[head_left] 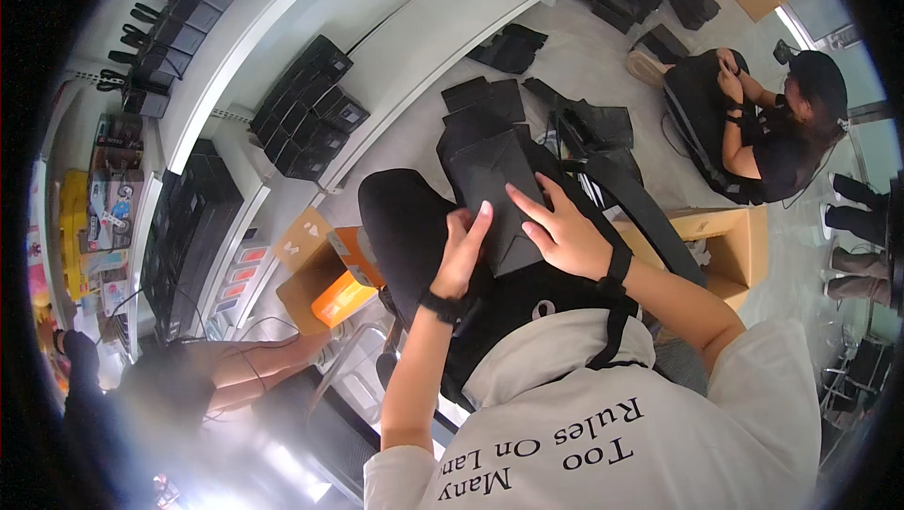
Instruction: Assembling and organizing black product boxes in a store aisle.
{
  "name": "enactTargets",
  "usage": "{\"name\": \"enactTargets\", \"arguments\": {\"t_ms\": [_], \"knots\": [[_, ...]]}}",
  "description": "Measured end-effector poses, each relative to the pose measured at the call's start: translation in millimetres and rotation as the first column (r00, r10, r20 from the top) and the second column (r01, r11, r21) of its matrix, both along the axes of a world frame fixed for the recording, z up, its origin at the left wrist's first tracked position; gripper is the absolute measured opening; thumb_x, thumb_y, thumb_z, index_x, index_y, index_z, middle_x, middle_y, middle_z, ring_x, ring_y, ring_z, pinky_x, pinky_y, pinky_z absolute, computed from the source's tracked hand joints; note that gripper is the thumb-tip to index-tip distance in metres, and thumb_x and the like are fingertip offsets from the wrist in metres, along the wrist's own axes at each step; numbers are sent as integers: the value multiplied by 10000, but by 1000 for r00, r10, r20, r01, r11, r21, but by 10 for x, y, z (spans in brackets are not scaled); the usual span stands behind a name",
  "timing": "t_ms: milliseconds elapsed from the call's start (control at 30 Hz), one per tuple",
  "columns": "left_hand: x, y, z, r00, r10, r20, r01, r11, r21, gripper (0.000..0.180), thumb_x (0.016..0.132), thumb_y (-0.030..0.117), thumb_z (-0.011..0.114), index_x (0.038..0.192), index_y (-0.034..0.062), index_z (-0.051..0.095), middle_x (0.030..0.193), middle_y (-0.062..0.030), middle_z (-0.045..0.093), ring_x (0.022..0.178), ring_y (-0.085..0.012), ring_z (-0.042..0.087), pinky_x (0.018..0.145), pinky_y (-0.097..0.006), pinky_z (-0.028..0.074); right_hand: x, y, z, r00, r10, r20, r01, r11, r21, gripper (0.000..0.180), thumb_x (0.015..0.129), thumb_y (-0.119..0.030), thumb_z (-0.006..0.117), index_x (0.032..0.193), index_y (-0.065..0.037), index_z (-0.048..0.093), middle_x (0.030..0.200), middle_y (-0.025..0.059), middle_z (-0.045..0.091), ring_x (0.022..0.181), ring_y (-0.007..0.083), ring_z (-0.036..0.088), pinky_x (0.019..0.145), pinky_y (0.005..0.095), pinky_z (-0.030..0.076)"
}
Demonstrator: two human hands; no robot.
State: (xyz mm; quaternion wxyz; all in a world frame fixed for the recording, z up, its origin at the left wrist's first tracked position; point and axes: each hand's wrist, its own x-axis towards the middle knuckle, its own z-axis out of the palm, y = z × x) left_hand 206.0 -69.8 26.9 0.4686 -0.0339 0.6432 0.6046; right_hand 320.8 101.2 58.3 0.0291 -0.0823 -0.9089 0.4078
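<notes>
A black cardboard box [492, 176] with creased panels lies across my lap, its far end spread into flaps. My left hand [461, 251] is at its near left edge, thumb up along the side and the other fingers curled and partly hidden. Over the right side of the box is my right hand [573, 235], fingers spread and the tips touching the black surface. Both wrists carry black bands. Beyond my knees, several flat black box pieces [593, 124] lie on the floor.
White shelves [443, 30] at the left and far side hold stacked black boxes [311, 110]. An open brown carton [744, 246] stands at my right, another carton with orange contents [344, 298] at my left. One person [763, 129] sits at the far right; another is at lower left.
</notes>
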Motion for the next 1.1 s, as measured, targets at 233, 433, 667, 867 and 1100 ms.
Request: {"name": "enactTargets", "arguments": {"t_ms": [233, 433, 667, 867, 1100], "knots": [[-241, 355, -90, 924, 243, -295, -236, 970, 60, 995, 768, 241, 827, 1426, -4, 122, 1285, -233, 432, 1149, -278, 514, 933, -357, 490, -177, 21, -84, 993, 66, -99, -62, 997, 40, 635, 795, -202, 701, 1387, -176, 471, 1384, 277, 392, 1220, 463, 471, 989, 455, 455], [-130, 501, -44, 888, 223, -402, -200, 975, 100, 1061, 773, 193, 820, 1469, 35, 35, 1356, -255, 413, 1200, -291, 498, 995, -379, 449, -495, -8, 84, 988, -117, -100, 139, 960, 245, 729, 616, -105, 796, 1223, -10, 406, 1182, 201, 487, 1043, 373, 575, 762, 421, 546], [-260, 478, -97, 933, 147, -328, -120, 988, 99, 1256, 684, 262, 878, 1495, 27, -52, 1403, -255, 358, 1286, -301, 420, 1052, -387, 404, -650, 140, -35, 997, -29, -74, 53, 936, 348, 601, 647, -55, 732, 1175, 68, 472, 1005, 226, 565, 814, 371, 643, 672, 399, 556], [-324, 397, 10, 958, -22, -286, 50, 995, 91, 1402, 640, 346, 904, 1494, 41, -166, 1436, -278, 292, 1335, -315, 370, 1078, -397, 381, -631, 174, 142, 991, 93, 96, -121, 926, 358, 620, 743, -114, 680, 1246, 146, 428, 934, 288, 585, 695, 393, 653, 629, 417, 560], [-407, 454, 21, 965, 32, -261, -15, 998, 67, 1342, 668, 336, 886, 1479, 16, -135, 1418, -260, 321, 1302, -307, 403, 1066, -376, 383, -627, 141, 147, 987, 125, 99, -152, 925, 349, 598, 809, -148, 650, 1250, 189, 427, 895, 319, 591, 647, 386, 655, 599, 404, 570]]}}
